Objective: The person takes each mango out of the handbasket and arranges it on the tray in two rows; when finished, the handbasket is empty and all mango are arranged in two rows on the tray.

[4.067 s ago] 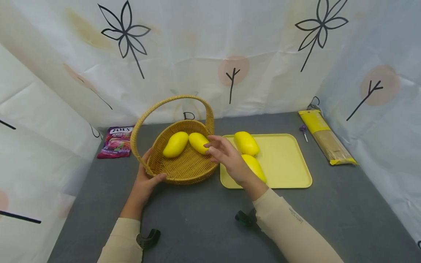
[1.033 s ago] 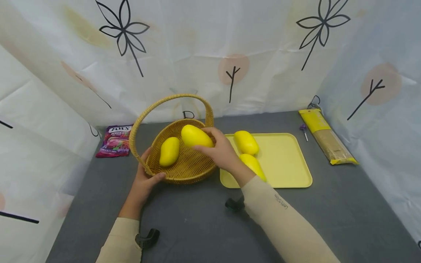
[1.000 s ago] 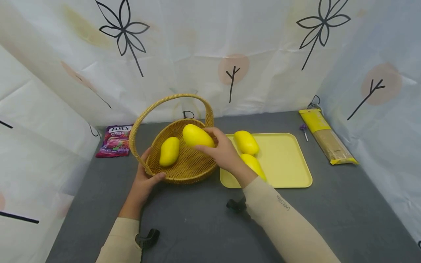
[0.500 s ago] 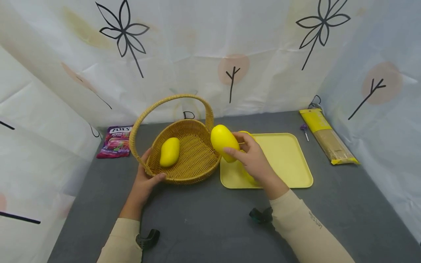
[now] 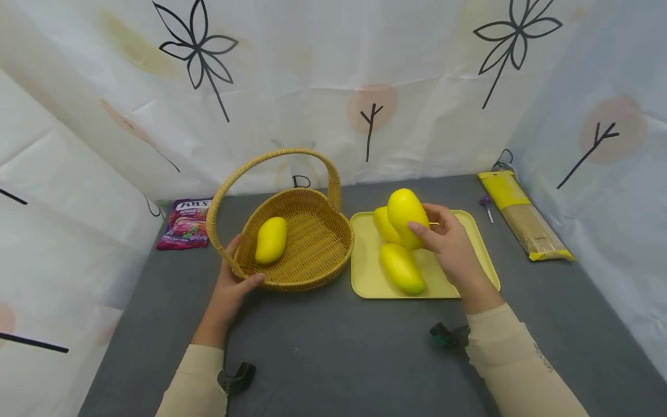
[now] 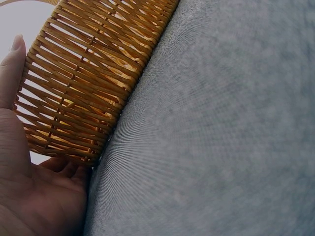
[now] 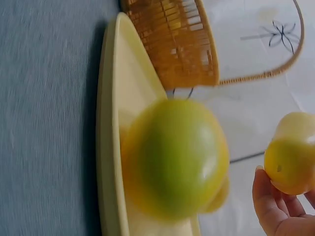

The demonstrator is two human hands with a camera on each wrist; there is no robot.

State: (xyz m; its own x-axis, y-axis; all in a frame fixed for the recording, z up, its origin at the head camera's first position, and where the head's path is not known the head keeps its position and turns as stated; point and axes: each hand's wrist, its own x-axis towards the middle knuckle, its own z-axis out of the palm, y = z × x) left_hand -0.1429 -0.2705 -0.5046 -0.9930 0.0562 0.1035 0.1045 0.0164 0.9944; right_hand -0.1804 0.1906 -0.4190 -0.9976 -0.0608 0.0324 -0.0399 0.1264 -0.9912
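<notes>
My left hand (image 5: pixel 229 292) grips the near-left side of a wicker basket (image 5: pixel 307 281), thumb on its rim; the left wrist view shows the fingers against the woven wall (image 6: pixel 83 83). One yellow mango (image 5: pixel 271 240) lies inside the basket on the left. With my right hand (image 5: pixel 455 249) I hold another mango (image 5: pixel 408 219) raised above a pale yellow tray (image 5: pixel 448 284). Two more mangoes rest on that tray: a front one (image 5: pixel 402 269) with a greenish end, and a rear one (image 5: pixel 384 225) partly hidden behind the held mango.
A purple-red candy bag (image 5: pixel 184 225) lies at the back left. At the right are a small purple lollipop (image 5: pixel 487 207) and a yellow pack of dry noodles (image 5: pixel 526 217). Behind the grey table (image 5: pixel 333 359) hangs a printed white curtain (image 5: pixel 427 127).
My right hand has picked up one of the basket's two mangoes and carried it right, over the tray. The mango left inside now stands more upright. My left hand has stayed on the basket.
</notes>
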